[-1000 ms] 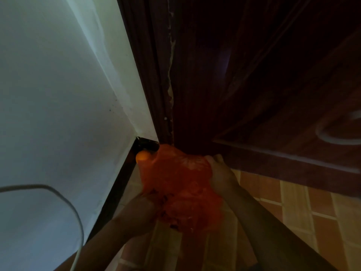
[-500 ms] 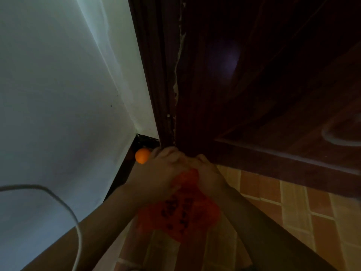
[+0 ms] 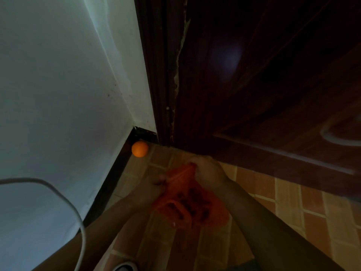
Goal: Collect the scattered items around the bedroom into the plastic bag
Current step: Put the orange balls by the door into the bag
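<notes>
An orange-red plastic bag (image 3: 187,202) with dark print hangs low over the tiled floor between my two hands. My right hand (image 3: 209,173) grips the bag's upper edge from the right. My left hand (image 3: 156,182) is at the bag's left edge, fingers curled; blur hides whether it holds the plastic. A small orange ball (image 3: 139,149) lies on the floor in the corner, beyond and left of the hands, apart from both.
A white wall (image 3: 58,94) with a dark skirting board runs along the left. A dark wooden door (image 3: 254,85) and its frame close the far side. A white cable (image 3: 58,192) loops across the lower left. A shoe tip (image 3: 125,267) shows at the bottom.
Both hands and the bag have drawn back from the corner toward me. The left hand, which covered the bag's top, has slid to its left edge. The ball now lies fully uncovered.
</notes>
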Available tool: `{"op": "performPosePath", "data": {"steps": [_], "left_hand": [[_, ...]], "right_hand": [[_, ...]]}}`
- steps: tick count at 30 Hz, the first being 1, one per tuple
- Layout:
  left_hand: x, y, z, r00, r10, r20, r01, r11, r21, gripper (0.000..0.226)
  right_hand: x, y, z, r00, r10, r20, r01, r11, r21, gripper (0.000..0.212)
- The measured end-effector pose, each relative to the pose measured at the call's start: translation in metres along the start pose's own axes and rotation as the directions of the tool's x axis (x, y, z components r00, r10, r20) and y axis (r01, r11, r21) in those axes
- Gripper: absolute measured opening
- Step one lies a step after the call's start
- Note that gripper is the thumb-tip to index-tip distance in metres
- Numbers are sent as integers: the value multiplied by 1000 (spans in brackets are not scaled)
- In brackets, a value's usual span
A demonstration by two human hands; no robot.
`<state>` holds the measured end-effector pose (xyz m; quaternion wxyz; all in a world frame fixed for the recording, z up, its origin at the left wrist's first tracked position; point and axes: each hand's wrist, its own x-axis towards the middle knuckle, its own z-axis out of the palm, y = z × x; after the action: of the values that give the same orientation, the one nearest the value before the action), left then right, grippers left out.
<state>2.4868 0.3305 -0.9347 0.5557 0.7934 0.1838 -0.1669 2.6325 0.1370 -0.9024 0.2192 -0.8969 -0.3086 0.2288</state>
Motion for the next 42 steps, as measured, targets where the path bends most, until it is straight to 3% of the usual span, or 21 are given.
{"op": "performPosePath", "data": {"steps": [3, 5, 8, 10, 12, 15, 17, 19, 20, 21, 23, 25, 30, 34, 36, 38, 40, 42], "left_hand": [[0, -13, 5, 974, -209, -83, 184, 953, -242, 21], [-1, -25, 2, 933, -331, -143, 274, 909, -314, 23], [-20, -19, -5, 953, -202, -225, 112, 927, -358, 19], [-33, -22, -8, 958, -45, -283, -18, 976, -216, 9], [-38, -39, -11, 950, 50, -309, -37, 998, 49, 19], [-40, -57, -6, 950, 150, -274, 5, 869, 494, 17], [-42, -51, 3, 962, 182, -205, -33, 819, 572, 21], [-43, -52, 10, 978, 136, -157, -35, 853, 520, 18], [-42, -48, 12, 991, 40, -129, 28, 874, 486, 30], [-38, -55, 14, 978, 133, -160, -11, 799, 601, 45], [-36, -55, 13, 978, 144, -149, 11, 683, 731, 62], [-33, -60, 10, 994, -2, -109, 87, 623, 778, 66], [-25, -77, -9, 989, -130, -68, 120, 455, 883, 88], [-15, -100, -21, 987, -161, -14, 92, 490, 867, 117], [-13, -106, -22, 983, -182, -31, 136, 603, 786, 111], [-15, -101, -17, 996, -17, -90, 80, 641, 763, 81], [-11, -92, -6, 964, 247, -99, -47, 525, 850, 58], [-7, -74, 11, 909, 417, 0, -194, 423, 885, 54]], "right_hand": [[6, -6, 4, 996, -55, -68, 55, 998, -6, 52], [7, -11, 10, 984, -114, -134, 107, 993, -58, 54], [1, -24, 8, 972, -170, -161, 153, 982, -114, 49], [-1, -21, 8, 960, -269, -82, 248, 948, -200, 42], [0, -10, 16, 949, -315, 4, 307, 923, -233, 23], [-4, 2, 32, 956, -242, 164, 280, 920, -274, 47], [-7, 10, 44, 951, -189, 243, 265, 905, -333, 69], [-10, 16, 52, 943, -120, 310, 238, 895, -379, 109], [-10, 21, 55, 936, -90, 339, 228, 891, -393, 122], [-10, 23, 56, 930, -72, 360, 227, 883, -410, 128], [-13, 28, 61, 924, -56, 378, 243, 850, -467, 125], [-15, 37, 59, 921, -37, 388, 232, 852, -469, 116], [-28, 82, 50, 929, 45, 367, 139, 879, -457, 117], [-41, 95, 47, 931, 91, 353, 86, 887, -454, 104], [-44, 97, 49, 921, 118, 371, 67, 891, -449, 102], [-45, 94, 53, 914, 139, 382, 48, 896, -442, 104], [-42, 85, 50, 926, 115, 361, 48, 910, -413, 105], [-37, 75, 50, 957, 48, 286, 78, 907, -413, 103]]}}
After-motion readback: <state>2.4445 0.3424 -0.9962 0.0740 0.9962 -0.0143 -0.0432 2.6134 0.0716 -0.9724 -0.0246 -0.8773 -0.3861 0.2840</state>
